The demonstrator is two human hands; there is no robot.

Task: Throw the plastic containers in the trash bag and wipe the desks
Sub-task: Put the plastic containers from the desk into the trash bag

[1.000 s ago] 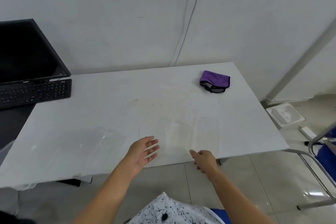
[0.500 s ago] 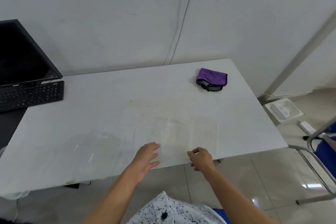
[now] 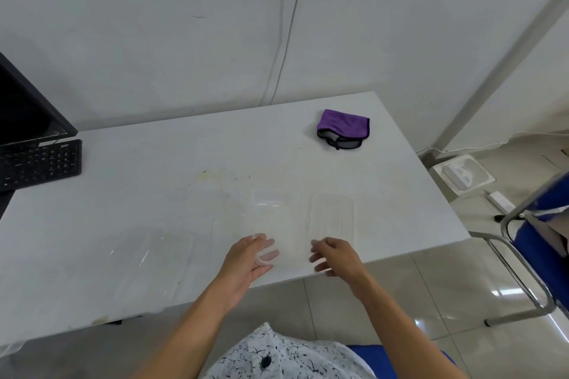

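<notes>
Clear container at the desk's 5 o'clock edge: I lay my left hand straight-fingered against its 7 o'clock side, my right hand loosely curled at its 5 o'clock rim (pinching or not, I cannot tell), flanking it to lift evenly.

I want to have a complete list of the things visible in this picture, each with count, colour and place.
desk: one, white, centre, stained
plastic containers: two or three, clear, near edge of desk; exact count unclear
cloth: one, purple, far right of desk
keyboard: one, black, left
monitor: one, black, behind keyboard
cables: two, grey and black, on wall
chair: one, blue, metal frame, right
tray: one, white, floor at right
left hand: fingers straight, at a container
right hand: at a container's near edge; grip unclear
</notes>
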